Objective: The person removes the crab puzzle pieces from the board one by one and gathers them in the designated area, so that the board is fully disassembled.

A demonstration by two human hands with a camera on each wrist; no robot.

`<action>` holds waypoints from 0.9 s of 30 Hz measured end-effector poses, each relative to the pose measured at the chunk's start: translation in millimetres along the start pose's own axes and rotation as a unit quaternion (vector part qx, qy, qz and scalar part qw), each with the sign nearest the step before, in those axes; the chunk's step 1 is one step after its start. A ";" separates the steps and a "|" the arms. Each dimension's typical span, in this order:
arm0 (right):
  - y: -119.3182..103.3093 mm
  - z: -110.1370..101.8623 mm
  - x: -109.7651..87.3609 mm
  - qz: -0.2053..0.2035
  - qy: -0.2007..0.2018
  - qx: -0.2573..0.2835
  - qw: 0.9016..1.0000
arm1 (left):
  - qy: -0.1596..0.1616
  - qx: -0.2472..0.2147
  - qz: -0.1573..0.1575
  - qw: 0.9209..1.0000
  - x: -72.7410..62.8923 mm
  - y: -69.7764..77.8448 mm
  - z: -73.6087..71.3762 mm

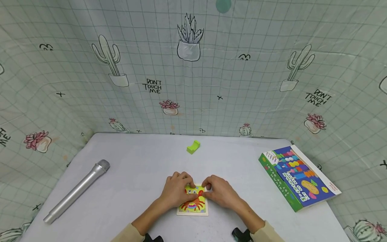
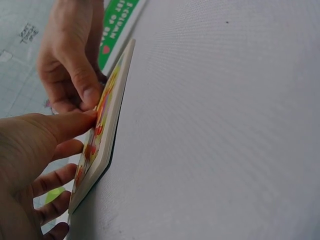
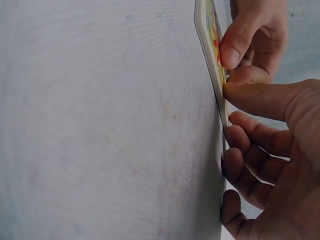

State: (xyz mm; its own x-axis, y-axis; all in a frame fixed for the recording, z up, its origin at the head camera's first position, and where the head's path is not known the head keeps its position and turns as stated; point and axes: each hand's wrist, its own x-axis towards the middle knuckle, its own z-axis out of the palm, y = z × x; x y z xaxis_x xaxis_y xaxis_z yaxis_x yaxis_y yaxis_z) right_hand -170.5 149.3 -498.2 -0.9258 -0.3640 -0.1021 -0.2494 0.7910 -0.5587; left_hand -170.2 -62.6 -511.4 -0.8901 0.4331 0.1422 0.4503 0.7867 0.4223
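Observation:
A small square crab puzzle (image 1: pixel 193 207), yellow with a red crab and a pale wooden border, lies flat on the white table near its front. My left hand (image 1: pixel 176 190) reaches over its left side, with the thumb (image 2: pixel 75 122) pressed straight onto the picture and the other fingers loosely spread by the edge. From the right, my right hand (image 1: pixel 222 191) sets its thumb (image 3: pixel 255 97) on the puzzle's right part. Its other fingers bend loosely beside the board, tips by the tabletop. Both thumbs are close together on the picture, and the hands cover its upper corners.
A lime green curved block (image 1: pixel 193 147) lies beyond the puzzle. At the left rests a silver microphone (image 1: pixel 78 191), and at the right a blue and green toy box (image 1: pixel 299 178). Patterned cloth (image 1: pixel 193 84) hangs around the back and sides of the table.

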 end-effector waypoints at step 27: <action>-5.2 -2.7 -5.2 -0.001 0.000 -0.002 1.000 | -0.005 -0.002 -0.006 1.000 -0.7 2.0 -0.1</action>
State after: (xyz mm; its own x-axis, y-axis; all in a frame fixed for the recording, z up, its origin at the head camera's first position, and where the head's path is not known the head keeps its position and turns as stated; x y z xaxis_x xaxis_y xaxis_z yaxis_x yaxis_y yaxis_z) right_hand -165.2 148.3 -492.5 -0.9253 -0.3654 -0.1015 -0.2521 0.7927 -0.5550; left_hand -168.7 -61.4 -510.6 -0.8950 0.4275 0.1274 0.4384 0.7905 0.4276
